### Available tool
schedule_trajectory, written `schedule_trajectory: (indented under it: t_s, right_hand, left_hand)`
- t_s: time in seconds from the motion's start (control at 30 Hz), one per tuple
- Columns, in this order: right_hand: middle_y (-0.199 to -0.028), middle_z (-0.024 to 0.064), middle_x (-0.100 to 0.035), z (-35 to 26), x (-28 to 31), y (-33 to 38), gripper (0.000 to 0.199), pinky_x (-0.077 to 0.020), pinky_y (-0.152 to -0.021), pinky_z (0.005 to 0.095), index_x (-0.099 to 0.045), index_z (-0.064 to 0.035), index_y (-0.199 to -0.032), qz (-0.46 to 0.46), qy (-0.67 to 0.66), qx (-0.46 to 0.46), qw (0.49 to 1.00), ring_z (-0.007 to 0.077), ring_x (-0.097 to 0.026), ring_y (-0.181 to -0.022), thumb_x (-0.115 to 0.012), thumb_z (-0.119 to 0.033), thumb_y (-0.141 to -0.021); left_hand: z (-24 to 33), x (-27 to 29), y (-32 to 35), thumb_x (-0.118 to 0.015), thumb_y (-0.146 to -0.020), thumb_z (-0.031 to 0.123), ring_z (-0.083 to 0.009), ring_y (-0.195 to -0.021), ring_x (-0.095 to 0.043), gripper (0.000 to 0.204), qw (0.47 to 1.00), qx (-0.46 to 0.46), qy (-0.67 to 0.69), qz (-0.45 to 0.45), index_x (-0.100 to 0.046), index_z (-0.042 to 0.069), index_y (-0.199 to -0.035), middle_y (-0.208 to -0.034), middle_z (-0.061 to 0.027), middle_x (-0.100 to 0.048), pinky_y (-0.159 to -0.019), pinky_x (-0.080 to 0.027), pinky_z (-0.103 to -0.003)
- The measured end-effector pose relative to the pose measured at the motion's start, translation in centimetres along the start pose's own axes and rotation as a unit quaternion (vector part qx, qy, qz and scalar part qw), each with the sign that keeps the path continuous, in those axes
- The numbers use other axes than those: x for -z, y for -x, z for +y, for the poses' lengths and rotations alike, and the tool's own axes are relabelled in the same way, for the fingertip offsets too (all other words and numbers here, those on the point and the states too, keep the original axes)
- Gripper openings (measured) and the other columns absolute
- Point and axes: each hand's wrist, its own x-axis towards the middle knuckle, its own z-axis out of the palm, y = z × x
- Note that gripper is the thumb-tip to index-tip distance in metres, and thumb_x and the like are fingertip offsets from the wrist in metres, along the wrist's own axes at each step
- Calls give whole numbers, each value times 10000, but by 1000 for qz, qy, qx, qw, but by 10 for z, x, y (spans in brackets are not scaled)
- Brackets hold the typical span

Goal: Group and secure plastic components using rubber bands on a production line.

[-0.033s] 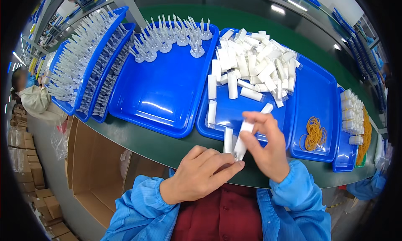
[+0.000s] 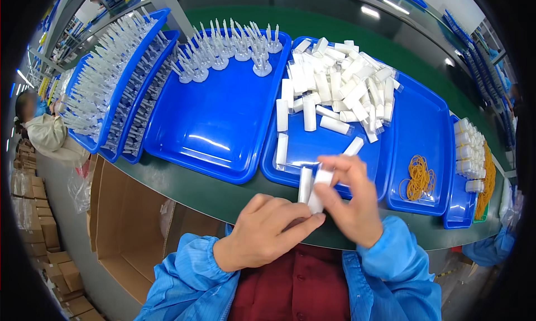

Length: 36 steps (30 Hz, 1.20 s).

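The green surface (image 2: 184, 190) curved across the view and carried a row of blue trays. The widest blue tray (image 2: 212, 125) sat left of centre, mostly bare, with white nozzle pieces (image 2: 223, 56) standing upright along its far edge. To its left, stacked trays (image 2: 120, 92) held dense rows of similar white spiked parts. Just right of centre, another tray (image 2: 301, 153) held a loose heap of small white tubes (image 2: 340, 86) (several lay apart from the heap, nearer the person). Further right, a tray (image 2: 424, 125) held a bundle of orange rubber bands (image 2: 417, 177), and a narrow tray (image 2: 455, 209) beyond it carried bundled white tubes (image 2: 468, 153).

Below the surface's near edge a brown cardboard box (image 2: 120, 220) stood open.

The right hand (image 2: 352, 201) pinched a white tube (image 2: 319, 190) between thumb and fingers, over the tray's near rim. The left hand (image 2: 265, 231) had its grip closed on that tube's lower end, with a second white tube (image 2: 305, 184) upright just beside it; which hand held that one could not be told.
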Motion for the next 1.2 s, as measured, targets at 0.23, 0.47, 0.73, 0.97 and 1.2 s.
schedule_trajectory:
  t_s: [0.23, 0.47, 0.73, 0.97, 1.2]
  right_hand:
    - [-1040, 94, -640, -6, -4, 14, 453, -415, -999, 419, -582, -50, -1302, 43, -52, -34, 997, 242, -591, -990, -754, -123, -890]
    - [-1181, 121, -624, -16, 0, 19, 404, -398, -1054, 437, -625, -28, -1276, 4, -164, -6, 986, 283, -562, -1110, -726, -111, -894]
    - [-1297, 182, -608, -22, 22, 34, 779, -500, -996, 438, -555, 33, -1341, -84, 132, 129, 979, 333, -611, -1161, -812, -189, -641]
    - [-1316, 148, -626, -9, 31, 57, 738, -460, -1025, 457, -568, -14, -1336, -69, 70, 77, 992, 338, -606, -1179, -830, -294, -706]
    - [-1078, 64, -660, 52, 127, 66, 355, -420, -912, 424, -723, -107, -1135, 89, 298, -35, 950, 289, -574, -1033, -767, -64, -786]
  left_hand:
    - [-8, -16, 11, -935, -665, 183, -226, -1002, -589, 699, 990, 61, 6, 127, -604, 113, -1277, -1196, -86, -560, -833, -458, -364]
    - [8, -19, -10, -808, -865, 129, -199, -1114, -618, 578, 613, 408, 677, -18, -523, -6, -1349, -1250, -106, -579, -942, -517, -339]
    - [27, -41, -12, -722, -929, 149, -137, -1003, -645, 322, 640, 449, 608, -139, -616, 5, -1198, -1065, -51, -667, -843, -541, -297]
    - [41, -55, -20, -788, -882, 134, -135, -909, -667, 297, 504, 508, 684, -145, -656, 1, -1112, -997, -49, -671, -790, -558, -290]
    - [36, -53, -22, -857, -777, 48, -61, -660, -566, 306, 739, 447, 488, -126, -622, 19, -971, -751, -15, -616, -587, -468, -238]
